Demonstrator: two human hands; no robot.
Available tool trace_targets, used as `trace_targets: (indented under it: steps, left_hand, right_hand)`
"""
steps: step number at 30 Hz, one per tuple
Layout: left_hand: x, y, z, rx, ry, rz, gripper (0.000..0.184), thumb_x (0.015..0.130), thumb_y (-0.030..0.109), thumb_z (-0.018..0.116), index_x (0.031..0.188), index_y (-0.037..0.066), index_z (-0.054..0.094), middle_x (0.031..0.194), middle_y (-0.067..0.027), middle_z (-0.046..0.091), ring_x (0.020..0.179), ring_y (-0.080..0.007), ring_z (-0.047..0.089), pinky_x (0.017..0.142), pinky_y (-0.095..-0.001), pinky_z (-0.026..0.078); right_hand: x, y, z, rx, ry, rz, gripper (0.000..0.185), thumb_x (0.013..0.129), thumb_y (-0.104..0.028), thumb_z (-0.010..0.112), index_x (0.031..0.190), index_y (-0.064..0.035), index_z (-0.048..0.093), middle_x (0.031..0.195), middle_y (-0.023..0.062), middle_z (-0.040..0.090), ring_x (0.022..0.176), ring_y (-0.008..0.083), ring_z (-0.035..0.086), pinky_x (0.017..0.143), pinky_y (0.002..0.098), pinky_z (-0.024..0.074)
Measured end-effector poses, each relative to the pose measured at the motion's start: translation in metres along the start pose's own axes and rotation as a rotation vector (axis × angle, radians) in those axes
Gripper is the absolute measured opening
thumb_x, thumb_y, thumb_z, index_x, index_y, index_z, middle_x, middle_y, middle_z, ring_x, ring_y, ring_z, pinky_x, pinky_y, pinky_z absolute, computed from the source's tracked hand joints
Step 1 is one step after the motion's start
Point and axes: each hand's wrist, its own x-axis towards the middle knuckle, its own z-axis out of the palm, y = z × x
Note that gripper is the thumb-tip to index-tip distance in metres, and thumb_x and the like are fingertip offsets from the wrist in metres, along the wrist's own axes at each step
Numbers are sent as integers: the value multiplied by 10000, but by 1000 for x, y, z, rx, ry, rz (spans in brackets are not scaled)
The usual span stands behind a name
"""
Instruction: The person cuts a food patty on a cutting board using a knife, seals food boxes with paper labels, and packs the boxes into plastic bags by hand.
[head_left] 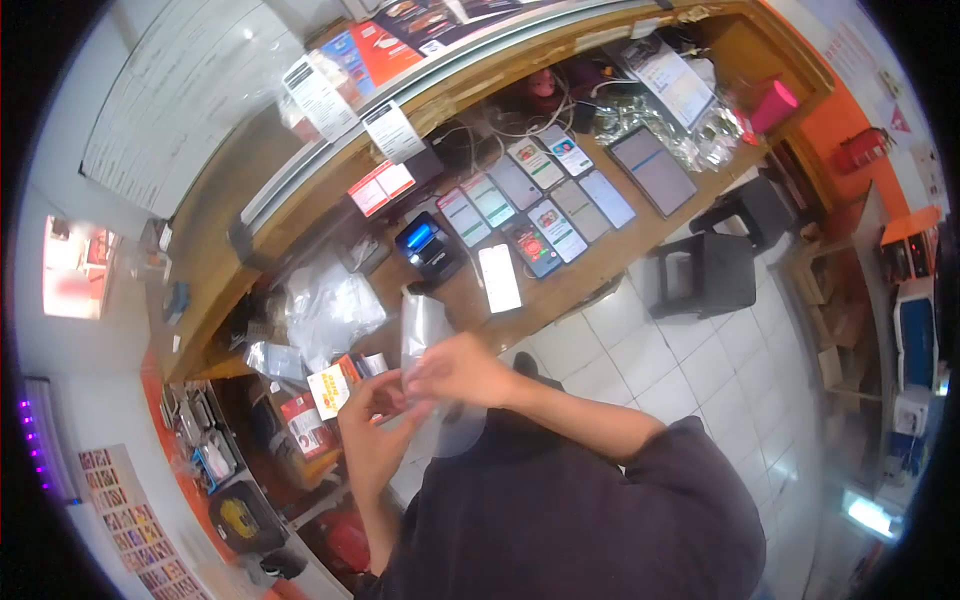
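In front of my body, both hands hold a clear plastic bag [424,322]. My right hand [465,372] pinches it from the right, its fingertips close to those of the other hand. My left hand [375,425] grips it from the left with bent fingers. One part of the plastic rises above my hands, and another hangs below my right wrist. What lies between the fingertips is hidden. A phone with a white screen [499,279] lies on the wooden counter [530,298] just beyond my hands.
Several phones [585,210] lie in rows on the counter, with a tablet [650,170] to their right. A small black device [428,248] with a lit screen stands nearby. Crumpled plastic bags [330,305] sit at left. Black stools [705,275] stand on the tiled floor.
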Motion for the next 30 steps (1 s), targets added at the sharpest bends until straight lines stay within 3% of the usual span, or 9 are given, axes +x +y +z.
trace_targets:
  steps: [5,7,13,14,16,20,22,25,30]
  left_hand:
    - [-1,7,-2,-168,-36,-163,426,716,52,872,1075,-24,655,1001,-96,697,884,-139,686,757,-280,570]
    - [-2,-5,-4,-299,-83,-172,357,742,29,852,1037,-9,653,970,-72,683,875,-134,682,749,-276,568]
    - [-14,-58,-13,-638,-78,-66,263,777,-3,820,965,13,636,914,-34,648,867,-121,675,749,-257,564]
    - [-17,-52,-12,-642,-68,-70,263,777,-3,820,965,13,636,914,-34,648,867,-121,675,749,-257,564]
    - [-23,-34,-11,-668,46,-168,224,796,-19,799,944,13,633,937,-41,652,880,-111,671,756,-245,557]
    - [-29,-57,-20,-516,76,-173,219,807,-35,782,958,18,632,972,-43,647,909,-102,665,756,-237,548]
    - [-33,-70,-24,-543,-3,-136,209,829,-39,757,980,17,624,942,-43,661,872,-97,666,750,-236,546]
    - [-35,-71,-23,-572,87,-34,173,857,-45,717,977,16,609,855,-45,659,792,-95,659,714,-234,535]
    - [-43,-87,-30,-592,326,-98,132,882,-55,669,953,23,589,864,-41,639,770,-86,635,695,-236,517]
  right_hand:
    - [5,-6,14,-78,16,97,232,850,-173,810,851,-18,638,767,31,686,714,55,623,595,222,479]
    - [8,0,20,-130,28,67,365,824,-255,841,731,-68,542,638,-49,565,615,23,494,527,225,374]
    - [15,7,27,-263,-171,38,404,873,-318,792,716,-80,505,605,-64,438,589,41,382,515,263,292]
    - [16,7,29,-264,-181,44,404,873,-318,792,716,-80,505,605,-64,438,589,41,382,515,263,292]
    - [17,1,36,-72,-189,122,291,902,-281,758,892,-17,637,783,28,680,736,69,590,669,275,485]
    - [25,-3,41,-259,-187,-32,227,930,-224,721,893,-15,640,812,38,683,774,89,608,720,291,497]
    - [27,0,49,-238,-175,-120,323,897,-214,746,750,-39,518,648,-4,488,643,93,455,627,284,417]
    - [26,13,55,-203,-145,-29,343,877,-209,758,740,-34,497,651,23,483,640,105,448,615,301,411]
    - [22,14,64,-302,-86,57,376,858,-170,772,698,-44,456,679,3,494,678,81,444,621,292,407]
